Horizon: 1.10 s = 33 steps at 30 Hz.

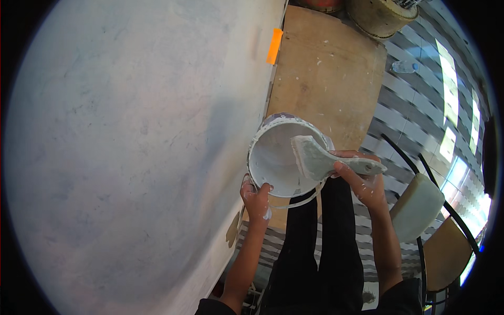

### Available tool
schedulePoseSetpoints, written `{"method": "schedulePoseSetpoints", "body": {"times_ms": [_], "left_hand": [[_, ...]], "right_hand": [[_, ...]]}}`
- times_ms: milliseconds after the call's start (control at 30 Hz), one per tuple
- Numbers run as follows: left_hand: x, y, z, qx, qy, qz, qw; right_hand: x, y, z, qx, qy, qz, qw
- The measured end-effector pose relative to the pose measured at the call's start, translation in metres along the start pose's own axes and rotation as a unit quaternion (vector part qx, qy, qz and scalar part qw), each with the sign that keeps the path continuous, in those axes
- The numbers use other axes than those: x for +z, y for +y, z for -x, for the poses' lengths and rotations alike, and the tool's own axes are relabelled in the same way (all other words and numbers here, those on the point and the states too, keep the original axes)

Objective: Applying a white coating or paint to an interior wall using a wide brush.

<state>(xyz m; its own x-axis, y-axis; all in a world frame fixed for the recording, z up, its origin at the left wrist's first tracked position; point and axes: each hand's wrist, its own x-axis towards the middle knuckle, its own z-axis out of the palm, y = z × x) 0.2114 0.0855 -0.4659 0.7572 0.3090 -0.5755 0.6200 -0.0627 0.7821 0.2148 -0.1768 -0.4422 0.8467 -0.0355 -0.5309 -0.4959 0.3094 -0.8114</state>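
Observation:
My left hand [258, 197] grips the near left rim of a round paint bucket [271, 173], its thumb hooked over the edge. White residue coats the bucket's rim and inner wall, and a thin handle hangs on the near side. In my right hand [364, 179] is a wide, pale grey-green paintbrush [317, 161], held by its handle. The brush head lies over the bucket's opening, and its bristles are caked with white. White splashes mark both my hands. A large whitish wall surface [138, 138] rises to the left of the bucket.
Below the bucket lies a brown board [327, 75] with white specks. Orange tape [274, 46] sticks to the wall's edge. A plastic bottle [404, 67] rests on the striped tiled floor [397, 102]. At right stands a chair [417, 208]; a stained container [382, 17] is at the far end.

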Motion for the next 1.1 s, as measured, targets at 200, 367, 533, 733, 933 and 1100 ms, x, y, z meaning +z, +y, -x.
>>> {"method": "schedulePoseSetpoints", "body": {"times_ms": [200,367,533,733,933,1100], "left_hand": [[-0.007,0.002,-0.013,0.012,0.010,0.015,1.000],[-0.011,0.007,-0.017,0.016,-0.003,0.011,1.000],[-0.012,0.004,-0.022,0.015,-0.013,0.011,1.000],[-0.024,-0.013,-0.022,0.011,-0.032,-0.012,0.999],[-0.041,-0.031,-0.037,0.018,-0.043,-0.014,0.999],[-0.052,-0.036,-0.043,0.015,-0.048,-0.010,0.999]], "right_hand": [[0.015,0.007,-0.003,-0.029,-0.004,0.043,0.999],[0.022,0.010,0.004,-0.084,-0.022,0.121,0.989],[0.026,0.019,0.009,-0.115,-0.033,0.139,0.983],[0.032,0.044,0.020,-0.062,0.010,0.100,0.993],[0.045,0.073,0.013,0.008,0.024,-0.012,1.000],[0.057,0.074,0.013,0.033,0.054,-0.093,0.994]]}}
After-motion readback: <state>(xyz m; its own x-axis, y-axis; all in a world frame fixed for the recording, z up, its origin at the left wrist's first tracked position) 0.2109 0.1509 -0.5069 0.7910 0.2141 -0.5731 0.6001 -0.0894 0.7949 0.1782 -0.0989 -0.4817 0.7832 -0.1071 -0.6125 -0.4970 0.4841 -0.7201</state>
